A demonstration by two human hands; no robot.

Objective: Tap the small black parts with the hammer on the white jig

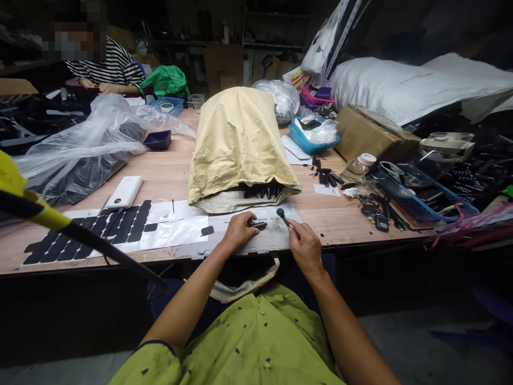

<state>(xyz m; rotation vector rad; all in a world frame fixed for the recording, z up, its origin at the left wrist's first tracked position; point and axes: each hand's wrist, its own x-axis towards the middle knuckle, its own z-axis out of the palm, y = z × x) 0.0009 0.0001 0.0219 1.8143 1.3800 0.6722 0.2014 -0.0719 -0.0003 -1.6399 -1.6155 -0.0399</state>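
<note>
My left hand (238, 232) rests over a grey board (216, 240) at the table's front edge, its fingers closed around slim black pieces (259, 225); their exact kind is too small to make out. To its right, my right hand (305, 245) pinches a thin rod with a round black head (280, 212), tilted up and to the left. Just beyond both hands lies a large cream woven sack (238, 144). Its mouth faces me, and dark slender pieces (262, 191) show inside.
Left of the board are a sheet of black stickers (132, 227) and a white power bank (125, 192). A clear plastic bag (108, 139) lies behind them. On the right stand a jar (358, 167), a blue basket (425, 192) and a cardboard box (372, 131). A co-worker in stripes (116, 61) sits far left.
</note>
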